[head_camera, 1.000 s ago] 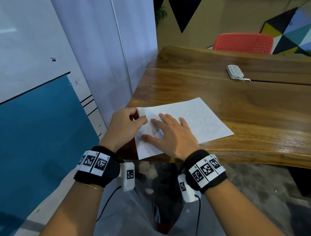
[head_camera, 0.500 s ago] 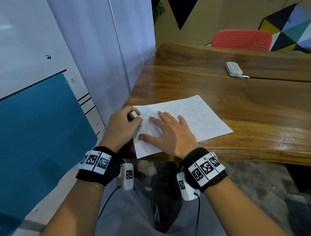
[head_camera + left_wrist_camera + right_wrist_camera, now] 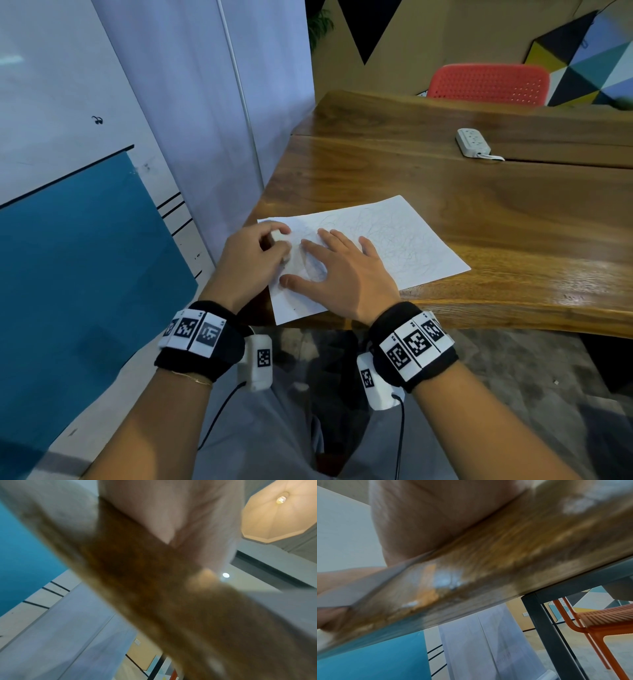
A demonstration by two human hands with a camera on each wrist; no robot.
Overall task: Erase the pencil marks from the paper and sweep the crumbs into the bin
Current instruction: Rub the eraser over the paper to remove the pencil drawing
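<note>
Fingers of our left hand (image 3: 251,255) curl round a small white eraser (image 3: 276,235), pinching it against the near left part of the paper (image 3: 404,240). Our right hand (image 3: 342,274) lies flat and spread just beside it, palm and fingers pressing the sheet down, thumb pointing toward the left hand. We see the paper lying at the near left corner of the wooden worktop (image 3: 496,212), its near corner hanging a little over the edge; faint pencil scribbles cover the part beyond our fingers. Our two hands hide much of the sheet's near left area, so we cannot tell what marks lie under them. Both wrists carry black bands with printed marker squares. Well apart, toward the far side of the worktop, sits a white power strip (image 3: 472,141), and behind the far edge stands a red chair (image 3: 486,84). To our left runs a white and blue wall (image 3: 68,257). Both wrist views are blurred, showing only the worktop's edge close up.
</note>
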